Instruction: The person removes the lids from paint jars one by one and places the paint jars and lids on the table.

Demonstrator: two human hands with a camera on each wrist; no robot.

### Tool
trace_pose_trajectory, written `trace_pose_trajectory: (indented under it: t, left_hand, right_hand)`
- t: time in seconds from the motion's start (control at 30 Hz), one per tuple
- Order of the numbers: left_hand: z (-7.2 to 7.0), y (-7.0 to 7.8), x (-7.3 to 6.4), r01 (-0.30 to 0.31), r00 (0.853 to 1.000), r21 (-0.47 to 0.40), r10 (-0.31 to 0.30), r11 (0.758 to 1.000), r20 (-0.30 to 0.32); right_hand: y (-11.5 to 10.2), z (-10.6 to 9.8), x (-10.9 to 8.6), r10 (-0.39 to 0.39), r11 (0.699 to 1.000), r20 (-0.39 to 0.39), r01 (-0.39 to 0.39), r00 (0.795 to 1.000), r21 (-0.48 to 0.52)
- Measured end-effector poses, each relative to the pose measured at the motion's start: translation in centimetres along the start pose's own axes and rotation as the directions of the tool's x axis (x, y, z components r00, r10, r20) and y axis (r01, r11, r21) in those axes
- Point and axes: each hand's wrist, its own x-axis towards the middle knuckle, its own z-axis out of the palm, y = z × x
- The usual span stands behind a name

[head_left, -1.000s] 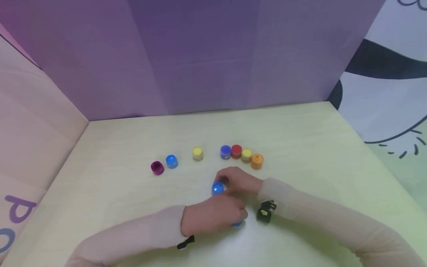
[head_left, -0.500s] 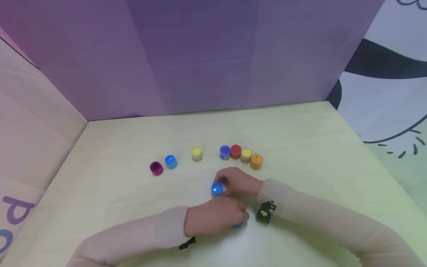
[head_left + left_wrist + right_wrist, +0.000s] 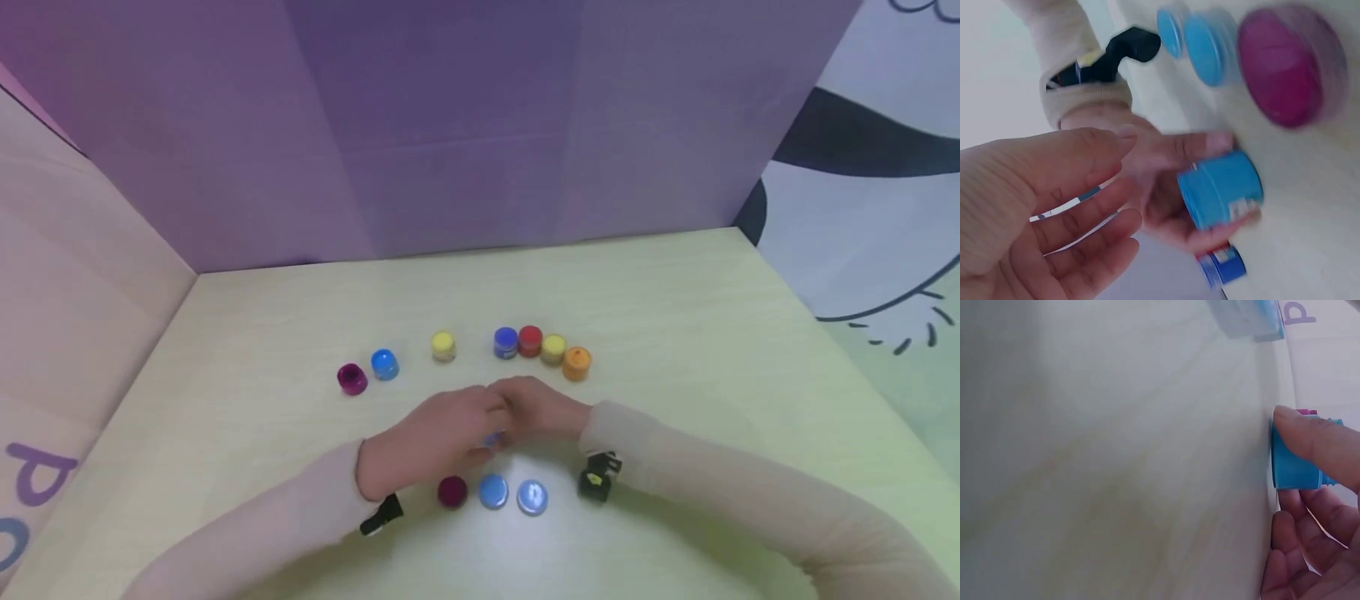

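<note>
In the middle of the table [image 3: 675,333], the right hand [image 3: 536,408] pinches a lidless blue jar [image 3: 1216,194]; the left hand [image 3: 435,433] is empty, fingers loose, just beside. I'd grip low and firm against tipping.

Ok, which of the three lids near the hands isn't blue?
The purple lid, at the row's left end; the middle lid and rightmost lid are light blue.

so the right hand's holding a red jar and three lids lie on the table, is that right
Not quite: the jar in the right hand is light blue, not red, as the left wrist view shows. Three lids do lie on the table.
</note>
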Motion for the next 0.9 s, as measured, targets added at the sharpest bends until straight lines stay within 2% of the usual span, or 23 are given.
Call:
trace_pose_trajectory:
  t: [0.1,0.2,0.33,0.5,0.6,0.77,0.9]
  left_hand:
    - [0.0,-0.8,-0.2,0.043,0.999,-0.048,-0.045,0.998,-0.031]
    - [0.1,-1.2,-0.2,0.090,0.996,-0.096,-0.091,0.991,-0.012]
    - [0.3,-1.4,-0.1,0.148,0.989,-0.121,-0.147,0.981,0.017]
    - [1.2,-1.7,0.6,0.209,0.976,-0.115,-0.200,0.971,0.086]
    - [1.8,-1.8,1.2,0.220,0.970,-0.106,-0.207,0.970,0.124]
    - [2.4,-2.0,1.6,0.205,0.973,-0.092,-0.192,0.975,0.125]
    - [2.3,-2.2,1.7,0.205,0.974,-0.093,-0.194,0.974,0.119]
  right_hand:
    - [-0.1,-0.2,0.0,0.061,0.998,0.032,-0.062,0.998,0.005]
    - [-0.1,-0.6,-0.1,0.129,0.991,0.072,-0.132,0.989,0.028]
    - [0.4,-1.4,-0.5,0.158,0.985,0.107,-0.163,0.982,0.047]
    - [1.1,-2.5,-1.4,0.099,0.992,0.095,-0.105,0.991,0.066]
    - [1.3,-3.0,-1.7,0.053,0.993,0.072,-0.060,0.996,0.099]
    - [1.2,-3.4,-1.8,0.026,0.992,0.039,-0.031,0.999,0.123]
    - [1.4,-3.5,-1.8,-0.006,0.989,0.021,0.002,1.000,0.148]
